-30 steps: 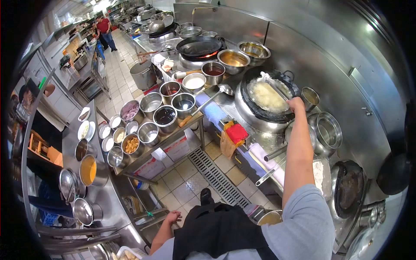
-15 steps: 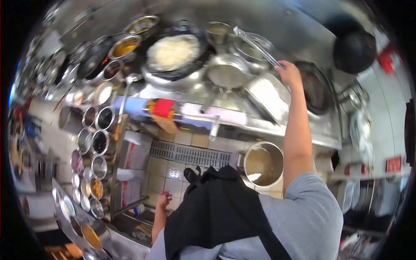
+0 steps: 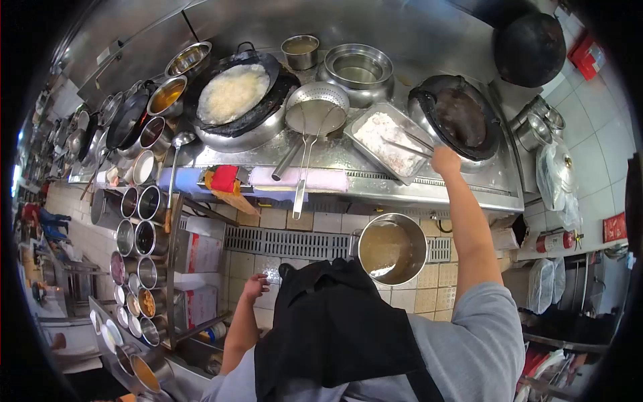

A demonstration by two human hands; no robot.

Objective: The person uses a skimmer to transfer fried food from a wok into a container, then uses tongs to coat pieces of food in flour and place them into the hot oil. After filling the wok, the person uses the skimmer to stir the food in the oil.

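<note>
My right hand (image 3: 445, 162) is closed around metal tongs (image 3: 410, 149). Their tips reach into a rectangular metal tray (image 3: 372, 155) and touch white, flour-dusted pieces (image 3: 383, 132) there. Just right of the tray is a dark wok (image 3: 461, 119) with dark contents. On the tray's left lie a perforated strainer (image 3: 317, 97) and a second long-handled utensil under it. Farther left, pale food froths in a large wok (image 3: 234, 94). My left hand (image 3: 254, 287) hangs beside the black apron (image 3: 328, 315), holding nothing, with its fingers loosely apart.
A big pot of cloudy liquid (image 3: 392, 249) stands on the floor before me, beside a drain grate (image 3: 288, 244). Several metal containers (image 3: 149, 238) line the left rack. A ladle (image 3: 175, 151) juts over the counter edge near folded towels (image 3: 301, 178).
My right hand has brought the tongs down from above the counter's back into the tray. The view has shifted a little; my left hand still hangs at my side.
</note>
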